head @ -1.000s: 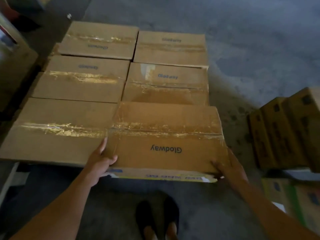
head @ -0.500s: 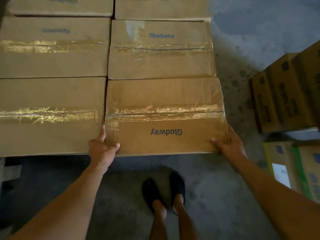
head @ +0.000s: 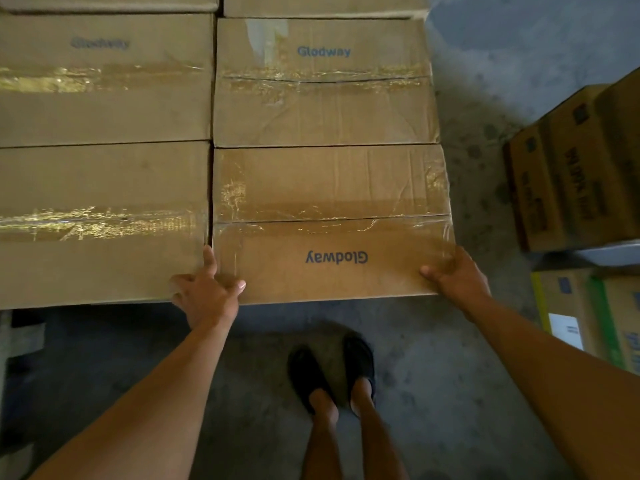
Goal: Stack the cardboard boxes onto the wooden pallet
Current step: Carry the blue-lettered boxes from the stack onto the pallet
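Box sits flush in the layer; left hand and right hand grip its near corners. More cartons wait at right, so likely unfinished.

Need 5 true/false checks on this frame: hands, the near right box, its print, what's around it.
1. The left hand and the right hand each hold a near corner of the near right box. True.
2. Its "Glodway" print reads upright to the camera. False: it is upside down; the print on the box behind reads upright.
3. Another taped box lies right beside it on the left. True.
4. The person is barefoot. False: dark shoes are on both feet.
5. Nothing stands to the right of these boxes. False: more boxes stand there, apart from them.
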The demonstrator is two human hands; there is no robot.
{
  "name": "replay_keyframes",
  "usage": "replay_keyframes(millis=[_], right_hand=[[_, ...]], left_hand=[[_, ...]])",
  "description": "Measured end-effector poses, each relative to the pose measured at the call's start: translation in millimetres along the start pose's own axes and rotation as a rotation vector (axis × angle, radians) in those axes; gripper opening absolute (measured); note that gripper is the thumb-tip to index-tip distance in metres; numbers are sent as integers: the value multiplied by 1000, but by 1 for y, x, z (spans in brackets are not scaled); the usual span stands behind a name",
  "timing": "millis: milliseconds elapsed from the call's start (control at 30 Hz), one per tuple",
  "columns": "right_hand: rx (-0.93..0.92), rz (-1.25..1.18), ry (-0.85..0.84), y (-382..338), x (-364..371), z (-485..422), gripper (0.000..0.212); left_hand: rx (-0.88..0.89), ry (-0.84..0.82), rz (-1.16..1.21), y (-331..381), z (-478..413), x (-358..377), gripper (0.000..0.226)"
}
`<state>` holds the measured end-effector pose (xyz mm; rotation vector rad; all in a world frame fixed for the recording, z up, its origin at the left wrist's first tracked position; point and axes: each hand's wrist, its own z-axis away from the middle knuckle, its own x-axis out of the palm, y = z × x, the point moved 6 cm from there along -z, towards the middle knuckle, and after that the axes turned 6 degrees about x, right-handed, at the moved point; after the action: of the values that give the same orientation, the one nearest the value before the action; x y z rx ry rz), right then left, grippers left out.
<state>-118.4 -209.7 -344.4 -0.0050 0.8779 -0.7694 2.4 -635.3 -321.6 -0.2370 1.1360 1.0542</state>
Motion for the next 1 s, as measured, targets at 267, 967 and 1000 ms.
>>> replay_keyframes(millis=[267,967,1000], right_hand=[[71,107,21,1,-6,0,89],[-522,-119,615,-102,-285,252,57],[-513,-118,645,-96,-293,269,59]], left_hand=[[37,7,-153,12,11,-9,87],[1022,418,28,269,186,-244,46],[1047,419,22,272,197,-250,45]])
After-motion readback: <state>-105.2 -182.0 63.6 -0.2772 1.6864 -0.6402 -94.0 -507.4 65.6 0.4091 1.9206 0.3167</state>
